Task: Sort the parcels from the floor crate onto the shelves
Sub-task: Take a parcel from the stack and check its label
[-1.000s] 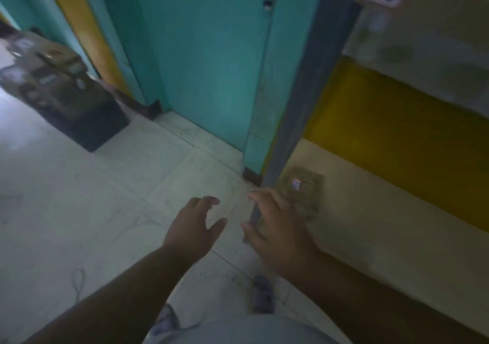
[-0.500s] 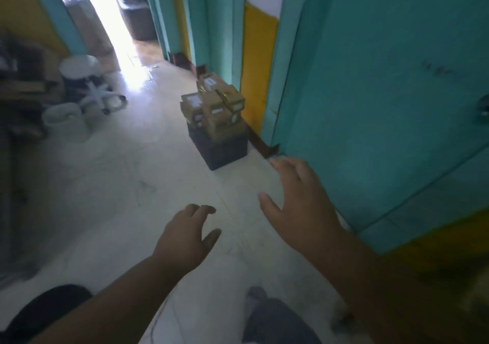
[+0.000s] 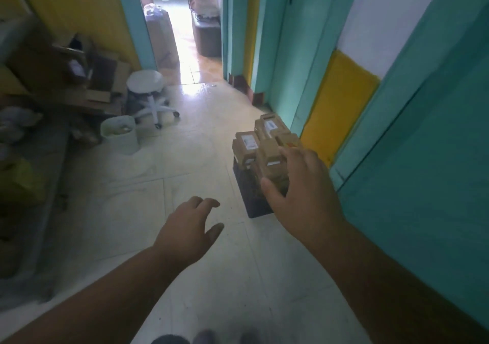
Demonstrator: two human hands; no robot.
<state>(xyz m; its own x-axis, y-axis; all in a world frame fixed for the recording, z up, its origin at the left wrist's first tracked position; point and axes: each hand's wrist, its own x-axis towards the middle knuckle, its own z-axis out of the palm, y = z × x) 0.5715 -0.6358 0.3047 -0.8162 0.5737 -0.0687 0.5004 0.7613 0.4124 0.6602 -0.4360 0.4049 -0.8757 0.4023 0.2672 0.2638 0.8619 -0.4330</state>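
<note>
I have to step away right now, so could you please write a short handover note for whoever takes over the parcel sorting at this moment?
Left hand: open, holding nothing, over the floor.
Right hand: open, fingers spread, reaching toward the parcels; not gripping any as far as the view shows.
The brown parcels are piled in the dark floor crate, which stands beside the teal and yellow wall.
Done: cannot tell from this view; no shelves are in sight.
Left: pick a parcel from the pile, carry it to the shelves, and repeat until the crate is cleared.
</note>
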